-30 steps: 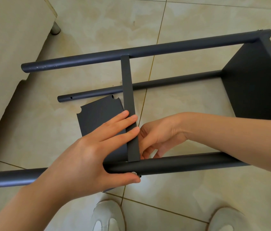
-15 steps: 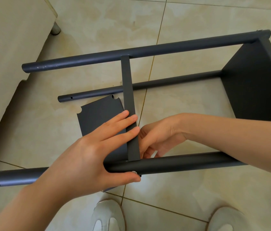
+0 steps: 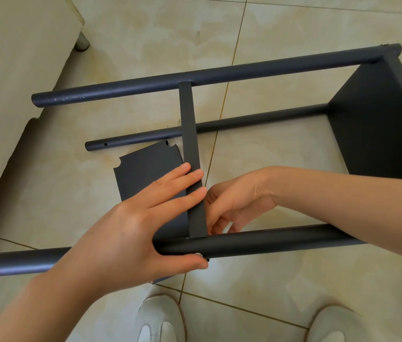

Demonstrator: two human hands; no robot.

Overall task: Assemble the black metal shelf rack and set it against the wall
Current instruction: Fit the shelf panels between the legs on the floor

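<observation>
Left hand: I logged fingers straight, pressed together, flat on the middle shelf edge; thumb beneath the near pole, against a screw head.
Loose shelf panel: on the floor, below those fingers.
Middle shelf edge: long axis ran away from the fingertips to the far pole.
Right hand: just right of that edge, fingers curled behind it; what they pinched I could not tell. I judged it nearer the joint's inner side.
End shelf: well right.

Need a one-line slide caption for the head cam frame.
Left hand presses the shelf panel to the near pole, thumb by the screw; right hand curls in beside the joint.
</observation>
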